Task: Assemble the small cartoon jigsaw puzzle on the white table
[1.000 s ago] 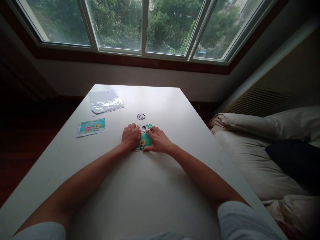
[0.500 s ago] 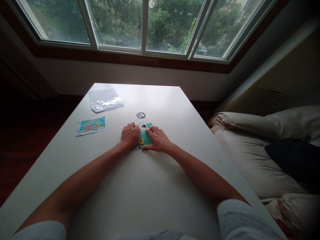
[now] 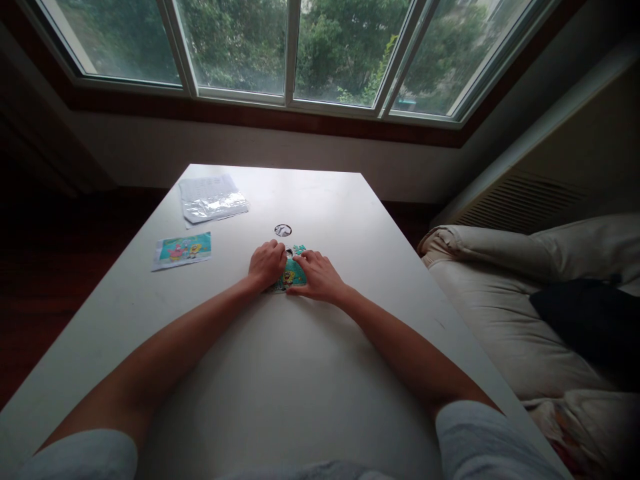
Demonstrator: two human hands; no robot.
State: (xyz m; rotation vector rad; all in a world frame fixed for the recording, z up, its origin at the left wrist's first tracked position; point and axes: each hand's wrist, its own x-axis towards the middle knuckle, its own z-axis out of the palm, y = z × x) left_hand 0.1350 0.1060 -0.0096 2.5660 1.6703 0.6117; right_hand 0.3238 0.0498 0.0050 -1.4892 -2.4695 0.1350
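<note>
While the left hand (image 3: 267, 265) curls over one side of the blue-green picture (image 3: 295, 272) on the white counter (image 3: 310, 373), I can't tell if its grip is pinching anything. The right hand (image 3: 321, 275) has its grip spread, thumb and fingers apart on the other side, and a round thing (image 3: 283, 230) lies beyond.

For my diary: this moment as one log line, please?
left grip: on teal panel; right grip: on teal panel; round piece: beyond both
</note>
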